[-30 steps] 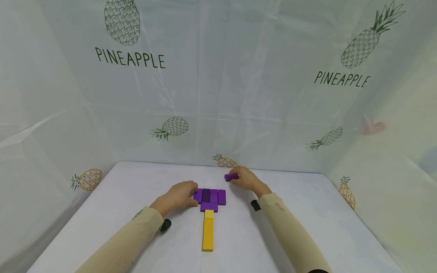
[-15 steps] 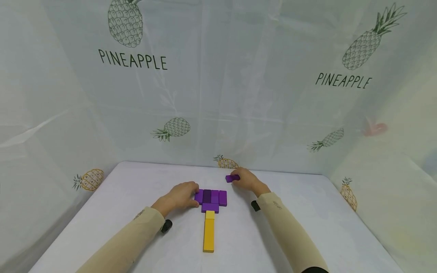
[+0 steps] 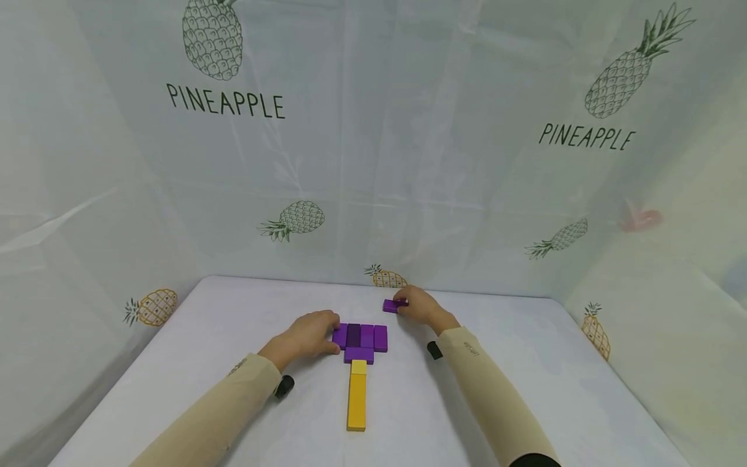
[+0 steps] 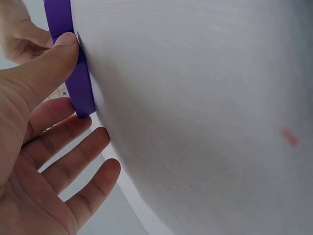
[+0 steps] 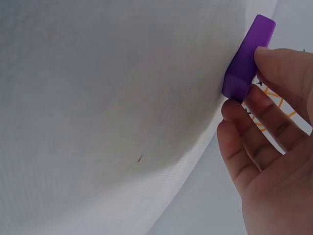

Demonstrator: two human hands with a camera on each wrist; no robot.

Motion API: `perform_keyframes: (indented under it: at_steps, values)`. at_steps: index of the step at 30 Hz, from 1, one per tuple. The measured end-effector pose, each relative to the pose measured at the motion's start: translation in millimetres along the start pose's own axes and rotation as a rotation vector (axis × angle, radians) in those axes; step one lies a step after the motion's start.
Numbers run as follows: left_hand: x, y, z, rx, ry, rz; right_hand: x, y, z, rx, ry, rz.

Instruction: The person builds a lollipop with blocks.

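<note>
Several purple blocks stand side by side in a row on the white table, one of them a darker purple block (image 3: 353, 335). Beneath the row lies a crosswise purple block (image 3: 358, 355), and a long yellow block (image 3: 356, 403) with a paler yellow end piece (image 3: 358, 367) runs from it toward the person. My left hand (image 3: 306, 336) pinches the leftmost purple block (image 4: 80, 88) between thumb and fingers. Farther back, my right hand (image 3: 421, 306) pinches a separate purple block (image 5: 248, 58), its thumb on one face and its fingertips at the other side.
The white table (image 3: 280, 298) ends at a back edge just behind the right hand. A pale curtain (image 3: 408, 162) with pineapple prints hangs behind and at both sides. Dark wrist devices, such as the black one (image 3: 284, 387) on the left, sit under the sleeves.
My right hand has shifted very slightly to the left with its purple block. The left hand stays on the row, and the other blocks keep their places.
</note>
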State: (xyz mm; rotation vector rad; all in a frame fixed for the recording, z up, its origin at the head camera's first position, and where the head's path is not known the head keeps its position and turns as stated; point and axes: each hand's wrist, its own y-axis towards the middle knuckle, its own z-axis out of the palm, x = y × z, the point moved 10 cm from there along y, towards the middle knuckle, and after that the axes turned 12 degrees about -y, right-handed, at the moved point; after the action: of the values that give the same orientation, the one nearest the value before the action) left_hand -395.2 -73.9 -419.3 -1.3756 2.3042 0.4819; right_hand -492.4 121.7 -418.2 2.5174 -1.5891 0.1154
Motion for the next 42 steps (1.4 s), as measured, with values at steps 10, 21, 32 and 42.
perform_keyframes:
  at_steps: [10, 21, 32, 42]
  values:
    - [-1.3, -0.8, -1.3, 0.001, 0.019, -0.001, 18.7, 2.0, 3.5, 0.057, 0.069, -0.077]
    - [0.0, -0.5, -1.0, 0.004, 0.013, -0.003, 50.2, 13.2, 12.0, 0.082, 0.106, -0.179]
    - [1.8, 1.4, -0.1, 0.014, 0.017, -0.013, 75.9, 14.2, 17.8, 0.137, 0.104, -0.178]
    - [1.6, 2.0, -0.2, 0.017, 0.019, -0.012, 83.9, 10.0, 19.7, 0.176, 0.112, -0.168]
